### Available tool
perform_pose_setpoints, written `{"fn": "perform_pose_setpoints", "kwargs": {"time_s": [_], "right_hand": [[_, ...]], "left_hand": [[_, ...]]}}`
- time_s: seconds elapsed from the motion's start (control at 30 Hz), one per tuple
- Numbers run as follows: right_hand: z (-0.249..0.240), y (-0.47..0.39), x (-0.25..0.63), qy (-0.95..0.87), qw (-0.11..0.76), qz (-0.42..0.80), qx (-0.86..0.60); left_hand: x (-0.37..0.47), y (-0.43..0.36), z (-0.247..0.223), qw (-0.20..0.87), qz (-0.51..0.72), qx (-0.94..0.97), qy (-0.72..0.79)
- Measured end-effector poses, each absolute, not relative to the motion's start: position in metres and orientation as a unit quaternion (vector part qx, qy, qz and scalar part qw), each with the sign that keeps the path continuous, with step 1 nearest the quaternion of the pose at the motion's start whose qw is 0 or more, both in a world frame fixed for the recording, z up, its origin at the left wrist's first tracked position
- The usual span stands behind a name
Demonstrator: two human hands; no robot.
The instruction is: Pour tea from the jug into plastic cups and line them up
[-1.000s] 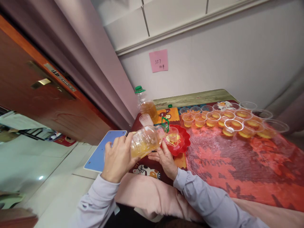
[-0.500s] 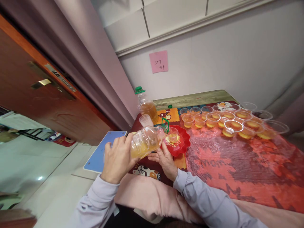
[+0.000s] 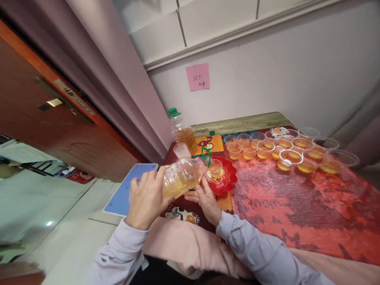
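Observation:
My left hand (image 3: 146, 198) is wrapped around the lower part of a clear plastic bottle (image 3: 181, 177) with yellow liquid in it. The bottle lies tilted almost level, its mouth to the right and a green handle ring (image 3: 206, 157) at its neck. Under the bottle's shoulder is my right hand (image 3: 208, 202), fingers stretched out and apart, the fingertips close to or touching the bottle. A small clear plastic cup (image 3: 215, 169) holding some yellow liquid stands on a red scalloped plate (image 3: 230, 184), right by the bottle's mouth.
Several clear cups of yellow liquid (image 3: 265, 149) stand grouped on the table's right side, on a red cover (image 3: 267, 209). A larger green-capped bottle (image 3: 184, 134) stands behind a stack of cups (image 3: 181, 150). A loose green cap (image 3: 211, 133) lies near the back edge. A blue board (image 3: 127, 186) is at left.
The liquid in the cup on the red plate looks a little higher. Both hands and the tilted bottle have hardly moved.

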State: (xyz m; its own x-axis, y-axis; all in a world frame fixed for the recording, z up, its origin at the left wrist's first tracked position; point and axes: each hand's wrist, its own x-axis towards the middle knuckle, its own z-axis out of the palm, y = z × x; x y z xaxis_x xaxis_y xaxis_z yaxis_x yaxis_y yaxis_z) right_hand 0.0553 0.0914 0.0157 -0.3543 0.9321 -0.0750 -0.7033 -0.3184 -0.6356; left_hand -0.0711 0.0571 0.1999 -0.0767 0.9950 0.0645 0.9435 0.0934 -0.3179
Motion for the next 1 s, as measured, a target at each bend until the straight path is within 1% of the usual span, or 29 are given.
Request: {"fn": "perform_pose_setpoints", "kwargs": {"time_s": [0.9, 1.0], "right_hand": [[0.013, 0.092, 0.056, -0.28, 0.52, 0.775, -0.225], [0.011, 0.092, 0.056, -0.278, 0.526, 0.772, -0.224]], "left_hand": [[-0.081, 0.057, 0.188, 0.172, 0.049, -0.685, -0.706], [-0.087, 0.057, 0.182, 0.168, 0.025, -0.691, -0.703]]}}
